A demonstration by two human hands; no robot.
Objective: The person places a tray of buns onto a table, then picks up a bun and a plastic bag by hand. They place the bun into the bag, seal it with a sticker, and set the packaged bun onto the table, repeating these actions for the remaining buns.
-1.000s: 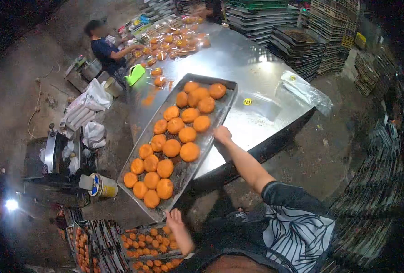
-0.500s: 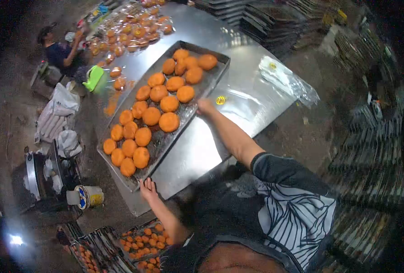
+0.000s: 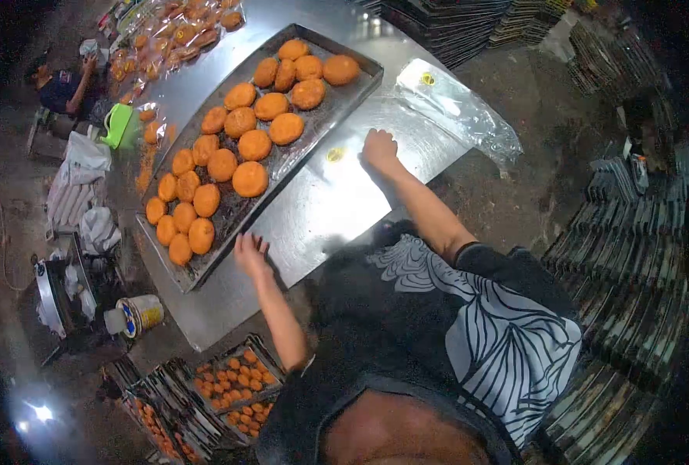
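Basically, tray [image 3: 288,156] w/ orange buns [image 3: 250,179] on metal table [image 3: 305,221]; L hand [image 3: 252,256] by tray's near edge, fingers spread, touch unclear; R hand [image 3: 381,152], fingers curled, btwn tray & plastic bag [image 3: 462,112].

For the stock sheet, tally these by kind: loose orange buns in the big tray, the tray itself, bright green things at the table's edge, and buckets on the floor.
Orange buns in the big tray: 24
Big tray: 1
Bright green thing: 1
Bucket: 1
Total: 27
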